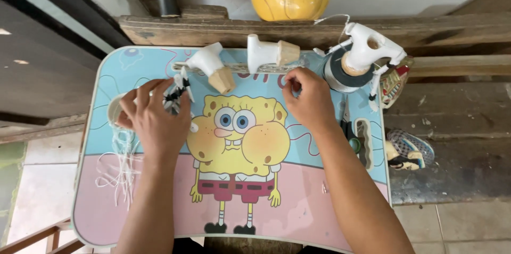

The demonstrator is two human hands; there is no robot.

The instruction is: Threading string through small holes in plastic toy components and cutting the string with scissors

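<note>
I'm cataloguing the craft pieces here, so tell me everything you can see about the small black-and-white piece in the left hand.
The small black-and-white piece sits at the fingertips of the left hand, above the blue upper part of the cartoon-printed table. It looks like a little painted figure with thin white limbs or prongs sticking out and dark markings; its exact shape is too small to tell. The fingers partly cover it. White strings hang loose beside that hand. The right hand does not touch it.

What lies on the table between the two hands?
Head view: between left hand and right hand lies a white piece with tan end; otherwise bare printed tabletop.
</note>
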